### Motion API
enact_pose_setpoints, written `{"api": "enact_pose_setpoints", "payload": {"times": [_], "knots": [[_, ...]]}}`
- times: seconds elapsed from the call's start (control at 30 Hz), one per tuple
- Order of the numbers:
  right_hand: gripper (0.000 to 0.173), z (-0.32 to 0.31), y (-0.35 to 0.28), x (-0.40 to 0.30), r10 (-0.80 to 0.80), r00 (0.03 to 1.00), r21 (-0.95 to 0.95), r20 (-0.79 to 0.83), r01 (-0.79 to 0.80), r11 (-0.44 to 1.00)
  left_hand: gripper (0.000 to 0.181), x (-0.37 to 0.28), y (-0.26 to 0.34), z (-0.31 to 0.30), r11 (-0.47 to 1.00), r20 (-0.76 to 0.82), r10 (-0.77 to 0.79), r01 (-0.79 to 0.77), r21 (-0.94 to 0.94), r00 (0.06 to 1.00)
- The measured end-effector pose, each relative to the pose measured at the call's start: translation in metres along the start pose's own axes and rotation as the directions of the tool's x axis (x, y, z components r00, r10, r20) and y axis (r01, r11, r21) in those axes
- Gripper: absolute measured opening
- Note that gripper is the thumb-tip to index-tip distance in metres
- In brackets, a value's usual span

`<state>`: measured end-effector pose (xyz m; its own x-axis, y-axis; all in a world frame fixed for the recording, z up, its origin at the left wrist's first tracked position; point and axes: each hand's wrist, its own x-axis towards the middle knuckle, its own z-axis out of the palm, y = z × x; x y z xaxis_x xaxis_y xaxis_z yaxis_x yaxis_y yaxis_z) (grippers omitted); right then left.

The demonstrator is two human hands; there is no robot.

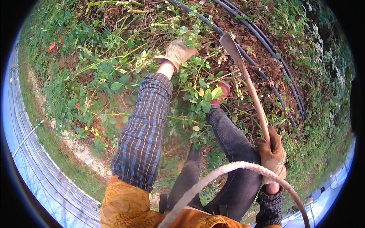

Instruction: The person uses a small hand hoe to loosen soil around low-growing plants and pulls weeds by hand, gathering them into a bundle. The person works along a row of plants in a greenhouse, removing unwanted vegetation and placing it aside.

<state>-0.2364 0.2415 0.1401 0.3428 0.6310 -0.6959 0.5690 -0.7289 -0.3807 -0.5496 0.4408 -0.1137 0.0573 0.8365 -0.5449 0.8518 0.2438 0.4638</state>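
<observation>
My right hand (272, 155), in a tan leather work glove, grips the wooden handle of a long-handled sickle (255, 97). The tool slants up and away from me, and its rusty, slightly curved blade (233, 48) lies over a black hose (218, 30). Further forward and to the left, my gloved left hand (181, 51) is closed like a fist among leafy green vines (196, 77). It appears to clasp the vine stems, though leaves partly cover the fingers. Between the hand and the blade are several cut stem ends with pale tips.
More black hoses (265, 42) curve across brown soil and dead leaves at the right. My red shoe (222, 91) stands among the vines below the blade. A thick pale rope (242, 165) arches across the near view. At the far left a metal pole (28, 138) leans by pale sheeting.
</observation>
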Motion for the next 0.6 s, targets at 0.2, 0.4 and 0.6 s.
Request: {"api": "enact_pose_setpoints", "payload": {"times": [0.2,0.4,0.6], "knots": [[0.04,0.001,-0.008,0.007,0.085,0.996,0.132,0.021,-0.087,0.987,0.024,0.001,-0.065,0.022,0.889,-0.126,0.455,-0.443,0.113,0.881],[0.038,0.008,0.016,0.001,-0.061,0.998,0.074,-0.017,0.062,0.995,0.019,-0.049,-0.059,0.0,0.836,-0.259,0.371,-0.442,-0.324,0.892],[0.039,0.014,0.03,-0.017,-0.039,0.999,0.105,-0.034,0.042,0.994,0.017,-0.181,-0.056,-0.041,0.137,-0.002,-0.252,0.033,-0.99,0.968]]}}
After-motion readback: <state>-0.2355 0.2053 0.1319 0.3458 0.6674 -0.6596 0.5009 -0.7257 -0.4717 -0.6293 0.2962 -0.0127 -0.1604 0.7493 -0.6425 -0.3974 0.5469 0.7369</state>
